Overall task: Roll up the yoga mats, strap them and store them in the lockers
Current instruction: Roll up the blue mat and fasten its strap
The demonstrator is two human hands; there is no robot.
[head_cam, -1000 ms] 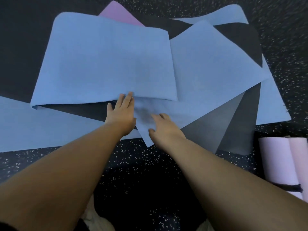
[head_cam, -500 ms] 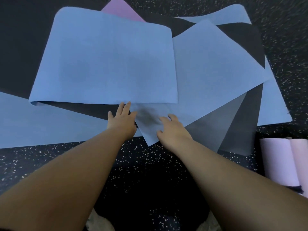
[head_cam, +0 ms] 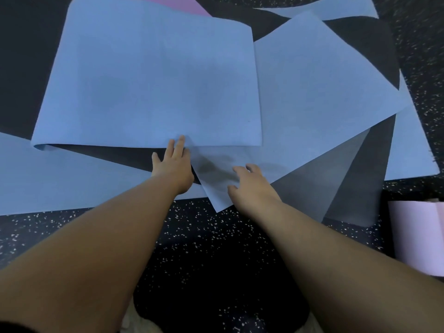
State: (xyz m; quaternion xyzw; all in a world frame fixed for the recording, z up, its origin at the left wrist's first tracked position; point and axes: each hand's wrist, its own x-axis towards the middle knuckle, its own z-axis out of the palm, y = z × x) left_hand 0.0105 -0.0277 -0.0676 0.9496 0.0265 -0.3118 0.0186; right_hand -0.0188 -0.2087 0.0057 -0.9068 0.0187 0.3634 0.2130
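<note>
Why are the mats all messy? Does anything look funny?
Yes. The blue mats lie crisscrossed at different angles over black ones, and one blue mat is folded back on itself. Only the pink roll at right looks tidy.

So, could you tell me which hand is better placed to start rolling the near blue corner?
Probably the right hand: its fingers rest directly on the blue corner. The left hand lies flat beside it, fingertips at the folded blue mat.
</note>
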